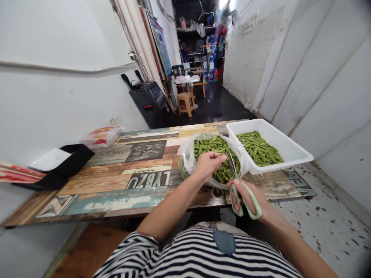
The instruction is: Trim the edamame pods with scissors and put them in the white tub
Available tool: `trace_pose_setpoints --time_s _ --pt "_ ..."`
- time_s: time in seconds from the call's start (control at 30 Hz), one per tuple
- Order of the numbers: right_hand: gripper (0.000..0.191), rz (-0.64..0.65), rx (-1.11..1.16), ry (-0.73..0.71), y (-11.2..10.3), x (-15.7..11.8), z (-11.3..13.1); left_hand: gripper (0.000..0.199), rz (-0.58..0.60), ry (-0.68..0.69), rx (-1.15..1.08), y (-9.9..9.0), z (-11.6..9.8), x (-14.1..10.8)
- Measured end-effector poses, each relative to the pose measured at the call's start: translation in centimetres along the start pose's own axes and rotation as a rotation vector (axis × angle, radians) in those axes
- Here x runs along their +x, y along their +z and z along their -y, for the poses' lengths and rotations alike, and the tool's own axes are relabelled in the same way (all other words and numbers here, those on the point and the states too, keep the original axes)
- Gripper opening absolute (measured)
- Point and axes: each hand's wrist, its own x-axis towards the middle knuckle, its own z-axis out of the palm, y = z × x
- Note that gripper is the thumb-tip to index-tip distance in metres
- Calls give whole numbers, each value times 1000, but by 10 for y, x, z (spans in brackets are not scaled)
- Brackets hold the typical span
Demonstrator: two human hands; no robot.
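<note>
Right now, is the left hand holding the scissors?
No, the scissors are in the right hand, while the left hand is over the open bag of green pods.

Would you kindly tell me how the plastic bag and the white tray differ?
The plastic bag is crumpled and see-through in places, while the white tray looks stiff and straight-sided. The tray shows much bare floor; in the bag, green pods fill most of the opening. Both hold pods and rest on the table.
</note>
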Motion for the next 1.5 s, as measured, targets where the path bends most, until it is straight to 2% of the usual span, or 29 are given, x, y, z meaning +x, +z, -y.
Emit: trace_pose_setpoints --time_s 0.17,0.33,0.47,0.6,0.77,0.93,1.07,1.17,1.27,1.43,1.5 --pt "49 -28 59 39 5 5 -6 30 -42 -24 22 0 5 1" --pt "49 -16 110 77 8 3 2 27 -89 64 46 3 13 0" --pt "48 -97 138 130 9 3 10 24 -108 83 48 6 12 -2" --pt "50 -68 102 52 3 3 12 20 -32 30 91 6 2 -3" --pt "51 11 -90 -25 -8 0 9 25 102 10 148 -2 -6 -2" --pt "50 27 -235 -41 -11 -3 11 33 92 -61 208 -4 -5 -3" --pt "41 18 -252 -37 -8 -2 17 28 69 -92 177 -1 -2 -4" --pt "38 -13 -216 19 -7 0 18 25 91 -92 190 -3 -2 -3" --pt "37 -63 -153 92 -8 3 15 21 146 -150 189 -8 -7 -1" --pt "40 -18 29 73 -15 1 3 17 92 -180 -11 -15 -25 8" --pt "44 3 67 36 -20 -1 -2 18 95 -159 26 -18 -30 11"
